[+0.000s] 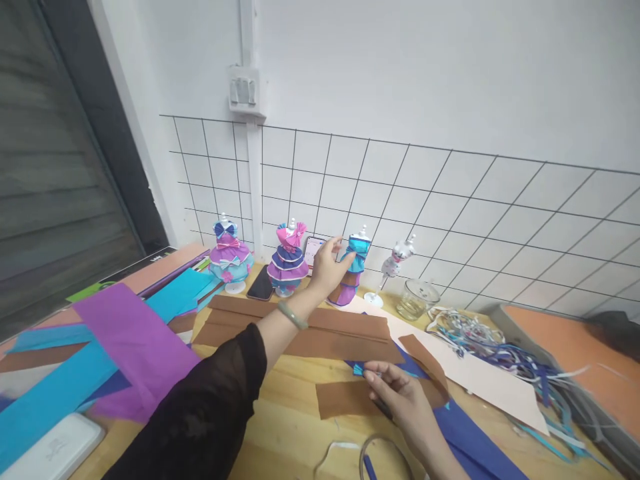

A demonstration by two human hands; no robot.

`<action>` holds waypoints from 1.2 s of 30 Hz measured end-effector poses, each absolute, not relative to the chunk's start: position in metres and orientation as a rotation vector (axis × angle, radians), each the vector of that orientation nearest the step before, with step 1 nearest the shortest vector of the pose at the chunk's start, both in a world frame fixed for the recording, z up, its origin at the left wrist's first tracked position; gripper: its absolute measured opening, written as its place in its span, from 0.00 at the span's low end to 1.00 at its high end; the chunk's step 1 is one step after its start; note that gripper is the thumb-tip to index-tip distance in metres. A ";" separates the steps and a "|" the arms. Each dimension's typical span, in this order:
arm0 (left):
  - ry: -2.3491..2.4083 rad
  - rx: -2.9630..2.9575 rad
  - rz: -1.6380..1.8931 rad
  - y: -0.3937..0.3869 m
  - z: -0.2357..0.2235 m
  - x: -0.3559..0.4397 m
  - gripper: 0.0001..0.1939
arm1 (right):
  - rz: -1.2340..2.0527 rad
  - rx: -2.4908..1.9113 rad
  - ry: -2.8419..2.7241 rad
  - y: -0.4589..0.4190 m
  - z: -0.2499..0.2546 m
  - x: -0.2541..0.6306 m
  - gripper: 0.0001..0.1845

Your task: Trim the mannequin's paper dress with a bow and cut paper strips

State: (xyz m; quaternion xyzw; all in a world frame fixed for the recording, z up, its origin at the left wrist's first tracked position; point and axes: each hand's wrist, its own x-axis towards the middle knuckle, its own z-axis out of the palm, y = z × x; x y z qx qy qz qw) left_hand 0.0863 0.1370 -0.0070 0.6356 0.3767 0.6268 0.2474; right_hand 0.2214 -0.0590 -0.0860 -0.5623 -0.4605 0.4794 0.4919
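My left hand (330,268) reaches across the table to the small mannequin in a blue top and a brown and purple skirt (358,257). Its thumb and fingers are apart beside the blue top, the thumb overlapping it in view; whether they touch is unclear. Lower down, my right hand (400,397) pinches a small pleated blue piece (359,370) between thumb and fingers. Under that palm a dark object shows in part, its kind hidden. Brown strips (345,400) lie beneath the right hand, with dark blue material (470,440) alongside.
Two dressed mannequins (230,257) (289,257) stand left, a bare one (397,257) right, near a glass cup (417,299). Phones (261,283) are behind. Purple sheet (135,333) and blue strips (55,400) cover the left; tangled ribbons (480,333) lie right. A wire grid (370,180) backs the table.
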 end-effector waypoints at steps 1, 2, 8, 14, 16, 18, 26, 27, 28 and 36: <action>1.030 1.772 1.717 0.148 0.001 0.091 0.25 | 1.162 -1.355 -1.117 -0.059 -0.086 0.220 0.21; 1.043 1.803 1.706 0.157 0.008 0.097 0.26 | 1.162 -1.350 -1.117 -0.059 -0.085 0.220 0.22; 0.947 1.832 1.448 0.198 0.029 0.120 0.22 | 1.140 -1.340 -1.226 -0.060 -0.086 0.220 0.19; 0.856 1.856 1.430 0.206 0.031 0.117 0.15 | 1.113 -1.340 -1.277 -0.059 -0.088 0.220 0.18; 0.838 1.852 1.424 0.204 0.035 0.111 0.16 | 1.115 -1.354 -1.275 -0.060 -0.084 0.220 0.18; 0.807 1.841 1.421 0.198 0.043 0.104 0.17 | 1.114 -1.374 -1.259 -0.061 -0.079 0.221 0.18; 0.556 1.774 1.541 0.154 0.081 0.072 0.16 | 1.086 -1.425 -1.207 -0.067 -0.069 0.233 0.20; 0.543 1.771 1.576 0.148 0.085 0.069 0.15 | 1.085 -1.428 -1.207 -0.067 -0.068 0.234 0.21; 0.533 1.772 1.603 0.142 0.088 0.066 0.15 | 1.090 -1.432 -1.213 -0.068 -0.067 0.235 0.21; 0.510 1.859 1.465 0.095 0.074 0.053 0.14 | 1.084 -1.413 -1.255 -0.069 -0.058 0.244 0.18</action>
